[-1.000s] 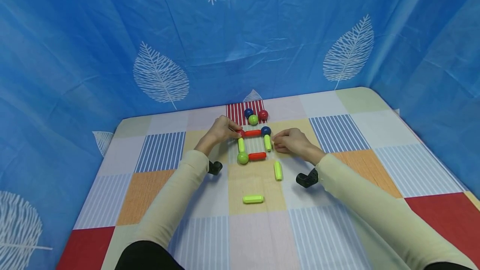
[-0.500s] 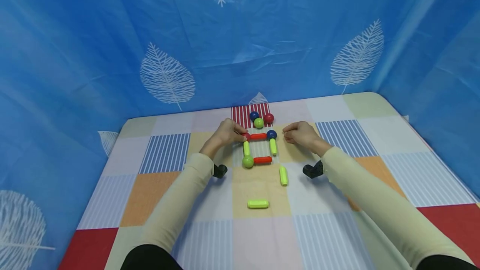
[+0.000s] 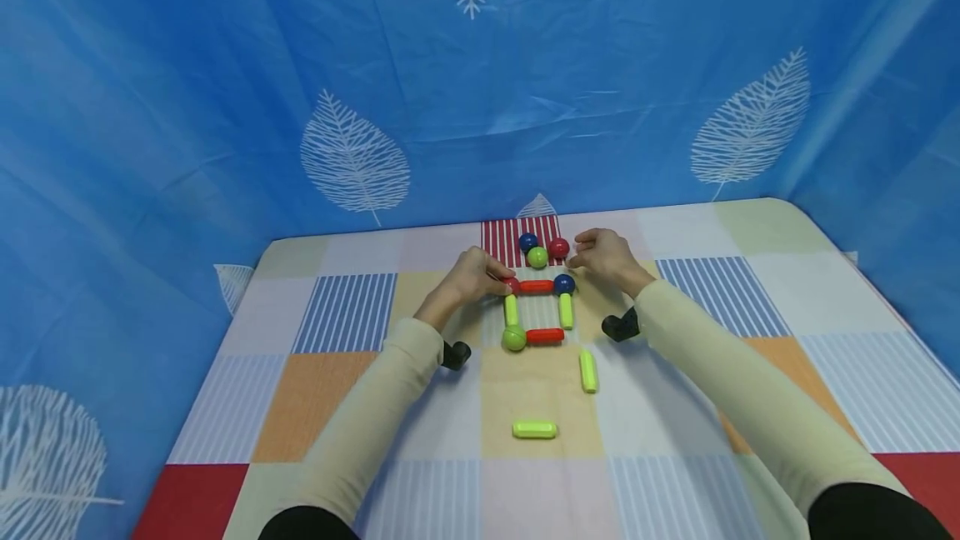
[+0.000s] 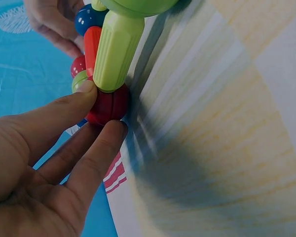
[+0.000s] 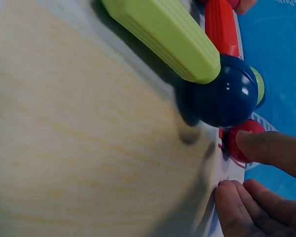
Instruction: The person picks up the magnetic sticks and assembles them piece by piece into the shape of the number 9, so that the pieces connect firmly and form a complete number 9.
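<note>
Blue curtain (image 3: 585, 65) w/ wht leaf prints (image 3: 355, 158) behind & beside patchwork tablecloth (image 3: 551, 494)

- The head view looks forward and down from the person's side, the widest and farthest back, taking in the patchwork tablecloth (image 3: 540, 490) and, behind it, the blue leaf-print curtain (image 3: 525, 123).
- The left wrist view looks along the fingers of the left hand (image 3: 472, 277), very near the red corner ball (image 4: 111, 106); it lies sideways, curtain at its left.
- The right wrist view, also close in, looks past the right hand (image 3: 607, 255) and the blue corner ball (image 5: 224, 96); it lies sideways, curtain at its right.
- Both wrist views share the far red stick (image 3: 536, 286) and blue corner ball, from opposite ends; the head view holds these and both hands.
</note>
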Motion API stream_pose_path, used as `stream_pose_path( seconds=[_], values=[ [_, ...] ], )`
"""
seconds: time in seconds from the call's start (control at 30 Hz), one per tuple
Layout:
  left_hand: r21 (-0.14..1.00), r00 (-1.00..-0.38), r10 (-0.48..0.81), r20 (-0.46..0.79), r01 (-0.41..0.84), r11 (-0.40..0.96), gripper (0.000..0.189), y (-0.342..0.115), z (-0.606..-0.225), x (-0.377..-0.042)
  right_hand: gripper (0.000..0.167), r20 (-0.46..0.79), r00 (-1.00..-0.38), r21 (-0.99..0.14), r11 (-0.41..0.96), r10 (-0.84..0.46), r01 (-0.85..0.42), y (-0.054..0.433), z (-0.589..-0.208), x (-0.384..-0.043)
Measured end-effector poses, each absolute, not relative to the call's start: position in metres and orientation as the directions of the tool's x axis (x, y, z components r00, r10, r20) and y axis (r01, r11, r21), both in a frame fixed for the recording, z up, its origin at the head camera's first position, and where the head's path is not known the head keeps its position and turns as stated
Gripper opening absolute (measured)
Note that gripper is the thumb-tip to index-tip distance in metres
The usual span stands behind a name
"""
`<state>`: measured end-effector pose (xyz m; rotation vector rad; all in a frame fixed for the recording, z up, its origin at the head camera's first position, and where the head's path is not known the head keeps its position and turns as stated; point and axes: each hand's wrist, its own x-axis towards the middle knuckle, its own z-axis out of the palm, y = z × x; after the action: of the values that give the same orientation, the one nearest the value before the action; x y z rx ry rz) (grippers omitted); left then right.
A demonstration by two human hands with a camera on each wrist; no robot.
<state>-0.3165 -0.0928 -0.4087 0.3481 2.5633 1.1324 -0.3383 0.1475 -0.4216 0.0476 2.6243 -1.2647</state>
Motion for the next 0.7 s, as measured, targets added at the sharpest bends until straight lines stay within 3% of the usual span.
stream_pose_path(
  seconds=[0.23,0.7],
  values=[
    [0.763,-0.919,0.341,-0.198,0.074,0.642,0.026,-0.091,-0.409,-0.316,0.062,-0.194,-0.975,-0.778,0.623,-0.111,0.084,0.139,-0.424,-0.347],
    [0.760,-0.922,0.329,-0.203,0.064,0.647,0.027,-0.091,-0.408,-0.316,0.046,-0.135,-0.983,-0.787,0.616,-0.122,0.032,0.133,-0.422,-0.353]
  ],
)
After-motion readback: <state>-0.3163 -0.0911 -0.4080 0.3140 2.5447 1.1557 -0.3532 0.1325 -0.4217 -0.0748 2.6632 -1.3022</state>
